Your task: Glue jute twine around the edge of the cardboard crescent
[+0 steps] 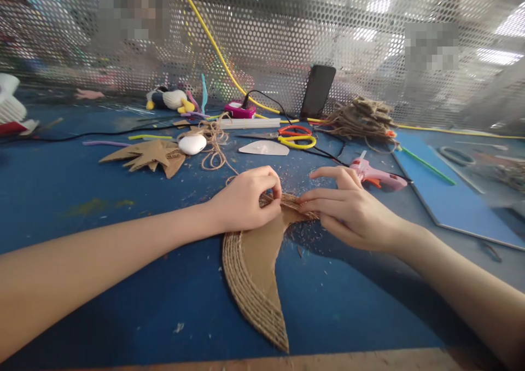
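A crescent-shaped piece of cardboard (262,256) lies on the blue table, its outer edge covered with rows of brown twine (240,283). My left hand (250,198) rests over the upper part of the crescent, thumb and index finger closed in a pinch at the twine. A loose strand leads from behind that hand to a tangled twine bundle (215,141). With fingers stretched out, my right hand (353,207) touches the twine rows near the crescent's right tip. A pink glue gun (379,177) lies just beyond my right hand.
Scissors with red and yellow handles (297,137), a white curved piece (264,148) and a white earbud case (192,144) lie beyond my hands. Cardboard star shapes (151,156) are at left. A phone (318,92) leans on the perforated metal screen (262,37). A blue board (459,190) lies right.
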Motion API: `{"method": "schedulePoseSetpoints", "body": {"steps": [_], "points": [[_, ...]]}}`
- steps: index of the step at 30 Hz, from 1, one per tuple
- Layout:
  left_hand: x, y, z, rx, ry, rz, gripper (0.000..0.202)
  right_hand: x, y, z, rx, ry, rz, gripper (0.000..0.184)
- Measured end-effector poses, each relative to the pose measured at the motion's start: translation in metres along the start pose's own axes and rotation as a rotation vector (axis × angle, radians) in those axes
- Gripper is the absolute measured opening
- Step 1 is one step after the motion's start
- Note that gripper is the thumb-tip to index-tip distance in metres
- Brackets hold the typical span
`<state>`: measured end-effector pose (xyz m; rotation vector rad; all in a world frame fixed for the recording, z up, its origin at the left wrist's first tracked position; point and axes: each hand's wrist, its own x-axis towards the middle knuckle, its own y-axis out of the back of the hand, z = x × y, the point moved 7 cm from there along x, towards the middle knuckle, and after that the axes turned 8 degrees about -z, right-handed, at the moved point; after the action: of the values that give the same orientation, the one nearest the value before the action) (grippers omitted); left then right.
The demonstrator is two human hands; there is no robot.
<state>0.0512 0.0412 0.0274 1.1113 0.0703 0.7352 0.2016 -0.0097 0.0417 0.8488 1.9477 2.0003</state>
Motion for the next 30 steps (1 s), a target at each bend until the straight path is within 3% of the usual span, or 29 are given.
{"method": "schedulePoseSetpoints", "body": {"steps": [10,18,22,30], "points": [[0.0004,-0.0021,-0.0023,-0.022,0.015,-0.016,0.007,0.0025,-0.0048,-0.0028,-0.057,0.007,-0.006,0.027],[0.0009,-0.0037,-0.003,-0.022,0.024,-0.028,0.005,-0.0016,-0.0007,0.0036,0.057,-0.135,0.066,0.025],[0.0009,-0.0036,-0.0034,-0.025,0.018,-0.027,0.004,-0.0002,-0.0021,-0.0025,0.021,-0.076,0.091,0.02],[0.0007,-0.0046,-0.0037,-0.043,0.025,-0.037,0.003,0.0014,-0.0103,-0.0006,-0.03,-0.046,0.073,0.033]]}}
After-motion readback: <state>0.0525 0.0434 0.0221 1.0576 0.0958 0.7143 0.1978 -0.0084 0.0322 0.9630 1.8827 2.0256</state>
